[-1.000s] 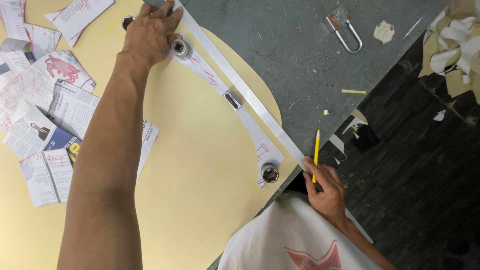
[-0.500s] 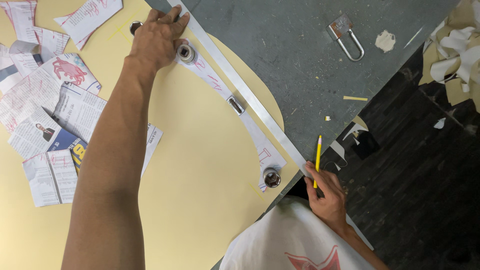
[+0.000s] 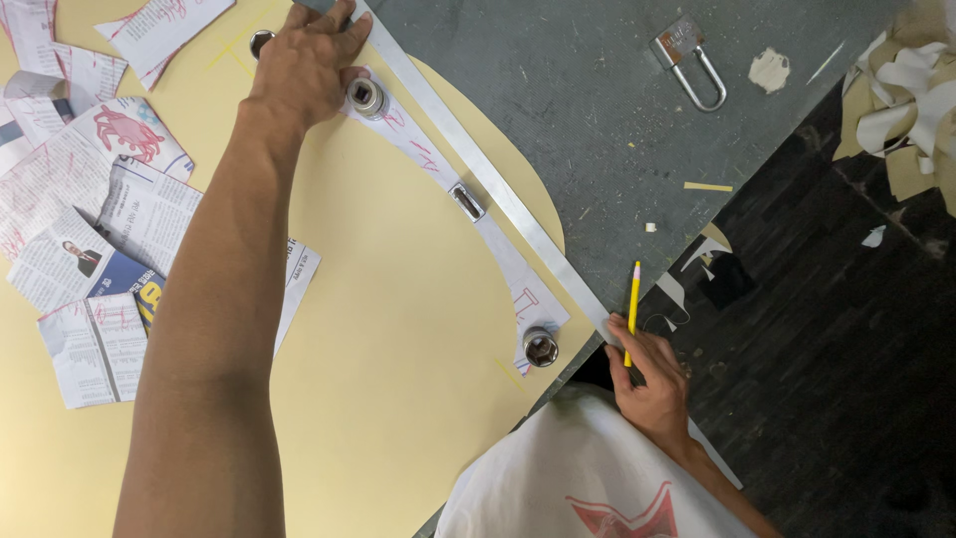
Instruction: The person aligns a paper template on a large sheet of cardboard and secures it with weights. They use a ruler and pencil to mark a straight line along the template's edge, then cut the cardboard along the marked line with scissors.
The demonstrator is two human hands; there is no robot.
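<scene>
My left hand (image 3: pixel 307 62) reaches far across a pale yellow sheet (image 3: pixel 378 329) and presses flat on the upper end of a long metal straightedge (image 3: pixel 498 184). A curved newspaper pattern strip (image 3: pixel 428 159) lies along the straightedge, weighted by a metal socket (image 3: pixel 365 96) beside my fingers, a small rectangular metal piece (image 3: pixel 467 201) and another socket (image 3: pixel 540 347) at its lower end. My right hand (image 3: pixel 652 384) holds a yellow pencil (image 3: pixel 631 311) upright at the straightedge's lower end, near the table edge.
Cut newspaper pieces (image 3: pixel 90 229) cover the left of the sheet. A padlock (image 3: pixel 687 60) and paper scraps lie on the grey table (image 3: pixel 617 110). Dark floor (image 3: pixel 846 329) with offcuts lies right; beige scraps (image 3: pixel 906 100) pile at the top right.
The view has shifted slightly; both hands keep their hold, with the pencil still at the straightedge's lower end.
</scene>
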